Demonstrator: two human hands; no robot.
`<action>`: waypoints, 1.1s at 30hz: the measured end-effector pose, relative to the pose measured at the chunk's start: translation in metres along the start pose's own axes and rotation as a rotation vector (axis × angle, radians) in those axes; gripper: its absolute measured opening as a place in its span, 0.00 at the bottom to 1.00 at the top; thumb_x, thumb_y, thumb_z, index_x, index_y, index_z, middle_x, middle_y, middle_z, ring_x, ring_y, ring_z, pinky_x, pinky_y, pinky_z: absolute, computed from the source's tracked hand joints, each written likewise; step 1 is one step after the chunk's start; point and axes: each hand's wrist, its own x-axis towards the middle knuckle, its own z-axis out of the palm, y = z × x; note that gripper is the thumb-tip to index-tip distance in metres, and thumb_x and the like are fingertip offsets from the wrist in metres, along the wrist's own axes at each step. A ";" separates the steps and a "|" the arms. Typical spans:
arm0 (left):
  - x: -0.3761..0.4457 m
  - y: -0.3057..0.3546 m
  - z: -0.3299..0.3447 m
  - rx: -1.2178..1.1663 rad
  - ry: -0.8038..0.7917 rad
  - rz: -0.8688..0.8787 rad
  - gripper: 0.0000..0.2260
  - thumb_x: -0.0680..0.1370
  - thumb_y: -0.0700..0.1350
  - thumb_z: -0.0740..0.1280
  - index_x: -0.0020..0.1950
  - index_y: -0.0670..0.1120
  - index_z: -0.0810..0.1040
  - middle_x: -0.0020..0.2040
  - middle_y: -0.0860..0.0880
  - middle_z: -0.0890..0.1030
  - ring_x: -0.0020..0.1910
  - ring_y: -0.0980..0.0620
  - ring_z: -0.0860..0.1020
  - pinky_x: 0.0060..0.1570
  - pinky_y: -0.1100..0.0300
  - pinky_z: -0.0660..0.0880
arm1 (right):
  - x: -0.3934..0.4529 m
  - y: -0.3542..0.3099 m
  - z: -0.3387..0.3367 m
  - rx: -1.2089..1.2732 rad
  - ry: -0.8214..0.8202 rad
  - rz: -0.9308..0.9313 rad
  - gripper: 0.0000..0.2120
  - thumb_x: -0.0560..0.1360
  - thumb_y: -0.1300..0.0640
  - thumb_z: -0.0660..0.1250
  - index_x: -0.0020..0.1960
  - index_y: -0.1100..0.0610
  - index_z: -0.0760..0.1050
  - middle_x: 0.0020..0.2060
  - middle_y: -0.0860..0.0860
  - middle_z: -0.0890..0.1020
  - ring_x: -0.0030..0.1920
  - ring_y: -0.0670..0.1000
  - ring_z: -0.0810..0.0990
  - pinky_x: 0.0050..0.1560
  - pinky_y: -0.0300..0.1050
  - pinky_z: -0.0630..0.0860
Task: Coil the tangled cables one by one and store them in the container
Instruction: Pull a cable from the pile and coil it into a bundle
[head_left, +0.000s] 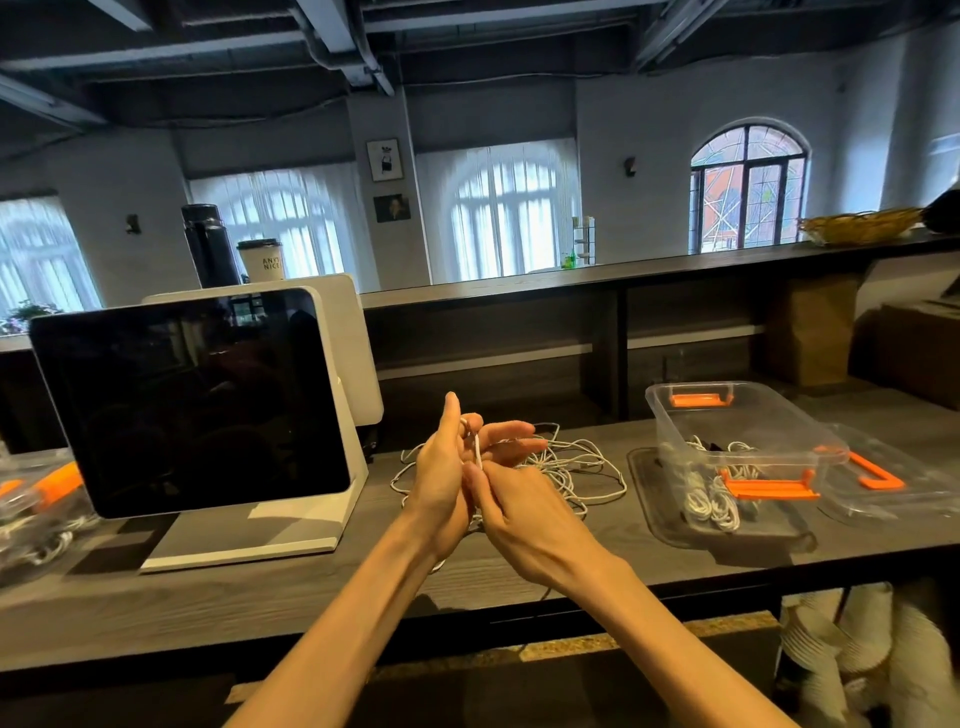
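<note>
Hands: your left hand stands upright with white cable looped round its fingers; your right hand pinches the strand just beside it.
Cables: the tangled cables lie on the table behind your hands, well left of the container, which already holds coiled ones.
Risk: the strand you wind probably runs back into the heap; pull hard and you may tighten a knot or drag the pile along.
Risk, loops: spread your left fingers and the coil could slip off.
Table: dark wood, with a monitor at left and a clear lid at right.
Room: arched windows, pale walls, dark beamed ceiling.
</note>
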 end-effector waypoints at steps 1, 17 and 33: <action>-0.001 0.000 0.002 -0.017 -0.011 0.002 0.22 0.85 0.60 0.51 0.50 0.44 0.74 0.50 0.40 0.86 0.53 0.41 0.85 0.53 0.50 0.79 | 0.000 -0.001 0.001 0.002 0.024 0.013 0.24 0.86 0.42 0.48 0.43 0.52 0.75 0.34 0.51 0.80 0.34 0.50 0.79 0.41 0.60 0.77; 0.029 0.036 -0.053 -0.126 0.175 0.028 0.18 0.87 0.53 0.52 0.41 0.46 0.66 0.27 0.52 0.63 0.20 0.59 0.58 0.18 0.67 0.53 | -0.006 0.017 -0.027 0.191 -0.101 0.078 0.15 0.83 0.47 0.64 0.47 0.55 0.82 0.36 0.47 0.84 0.38 0.43 0.83 0.41 0.37 0.78; 0.014 0.023 -0.025 0.220 -0.340 -0.334 0.35 0.78 0.72 0.49 0.44 0.44 0.82 0.26 0.48 0.68 0.19 0.57 0.64 0.21 0.68 0.60 | 0.043 0.010 -0.045 0.115 0.222 -0.159 0.10 0.76 0.47 0.74 0.48 0.53 0.81 0.37 0.47 0.83 0.39 0.47 0.83 0.39 0.46 0.82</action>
